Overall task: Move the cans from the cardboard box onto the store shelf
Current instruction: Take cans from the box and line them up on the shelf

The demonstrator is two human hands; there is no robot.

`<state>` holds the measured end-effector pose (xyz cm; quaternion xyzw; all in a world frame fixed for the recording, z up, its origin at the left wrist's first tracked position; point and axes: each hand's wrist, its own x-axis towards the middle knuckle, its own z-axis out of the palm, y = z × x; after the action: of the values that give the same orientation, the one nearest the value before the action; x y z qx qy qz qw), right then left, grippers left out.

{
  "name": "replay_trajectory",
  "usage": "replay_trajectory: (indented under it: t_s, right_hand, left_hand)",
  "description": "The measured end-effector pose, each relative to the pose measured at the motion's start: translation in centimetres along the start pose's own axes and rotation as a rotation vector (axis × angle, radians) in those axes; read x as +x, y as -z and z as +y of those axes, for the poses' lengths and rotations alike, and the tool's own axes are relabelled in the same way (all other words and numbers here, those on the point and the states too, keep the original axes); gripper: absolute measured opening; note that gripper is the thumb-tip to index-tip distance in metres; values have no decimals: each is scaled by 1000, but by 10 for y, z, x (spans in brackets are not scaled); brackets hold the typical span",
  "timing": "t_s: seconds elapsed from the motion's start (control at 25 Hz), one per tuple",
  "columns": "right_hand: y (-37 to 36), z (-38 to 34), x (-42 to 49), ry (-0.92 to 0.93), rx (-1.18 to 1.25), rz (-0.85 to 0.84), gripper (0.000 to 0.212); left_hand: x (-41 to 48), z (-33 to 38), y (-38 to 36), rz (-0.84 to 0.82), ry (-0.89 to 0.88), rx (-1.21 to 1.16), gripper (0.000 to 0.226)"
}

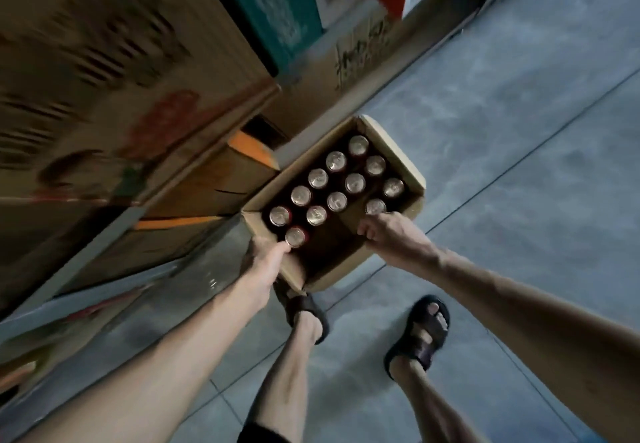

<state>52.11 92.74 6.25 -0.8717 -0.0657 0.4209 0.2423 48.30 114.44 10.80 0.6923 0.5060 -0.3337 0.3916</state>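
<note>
Cardboard box (414,212), top open, sits at the centre of the head view, just off the 3 o'clock side of the store shelf (90,298). Whether the box rests on the floor (519,130) or is lifted clear cannot be told; its 6 o'clock corner covers the toes of the left sandal (306,314). Twelve cans (336,201) stand upright inside, silver tops up, in diagonal rows that fill the 10 o'clock side and the 1 o'clock end. The bottom of the box is bare toward 5 o'clock. The left hand (266,264) grips the 8 o'clock corner of the box: the thumb lies over the wall, its tip touching the nearest can (296,236), and the fingers are hidden behind the wall. The right hand (393,236) grips the 4 o'clock wall, fingers curled over its upper edge, just beside the can (375,207) at that edge. Neither hand holds a can. All cans are in the box. The shelf runs from 7 to 12 o'clock and carries brown cartons (121,61), blurred, so their print cannot be read. The right sandal (420,331) stands on the grey tiled floor at 5 o'clock, apart from the box.
</note>
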Motion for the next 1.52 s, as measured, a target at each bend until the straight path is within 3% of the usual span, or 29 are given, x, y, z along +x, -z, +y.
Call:
replay_trajectory:
  t_s: [0.08,0.2,0.32,0.4,0.52,0.68,0.76,0.84,0.92,1.0,1.08,1.16,1.24,1.32,1.52]
  right_hand:
    - [-47,5,51,145,-163,-8,34]
    - [-111,-3,117,393,-349,39,48]
    - [-163,-25,158,680,-482,193,45]
    - [-199,-30,175,670,-582,172,56]
    - [-229,-28,188,644,-645,249,31]
    - [-227,-23,195,709,-608,319,35]
    - [-216,-24,190,733,-627,356,32]
    - [-197,-28,176,732,-575,325,34]
    - [-166,-32,155,659,-407,233,40]
    - [-123,-37,128,541,-116,159,52]
    - [-63,-39,88,459,170,198,60]
    - [3,-34,45,391,332,204,57]
    - [70,-35,-3,348,592,100,55]
    - [133,-43,-50,298,778,45,53]
    - [276,-99,-174,317,802,5,64]
  left_hand:
    - [59,-26,-15,59,85,40,39]
    - [108,-35,-29,49,148,-51,9]
    - [147,-39,-35,62,170,-153,17]
    - [162,-42,-36,31,215,-182,16]
    - [171,-45,-32,-8,251,-159,9]
    - [176,-50,-35,-27,260,-215,23]
    - [172,-50,-36,-17,254,-282,13]
    - [162,-53,-37,28,217,-332,11]
    - [146,-55,-37,133,133,-210,12]
    - [124,-51,-30,238,26,115,47]
    - [88,-35,-18,216,-148,246,69]
    - [37,-10,-6,49,-334,242,79]
    - [-21,18,9,-213,-405,184,90]
    - [-74,49,21,-363,-440,133,98]
    - [-232,139,78,-564,-560,-194,76]
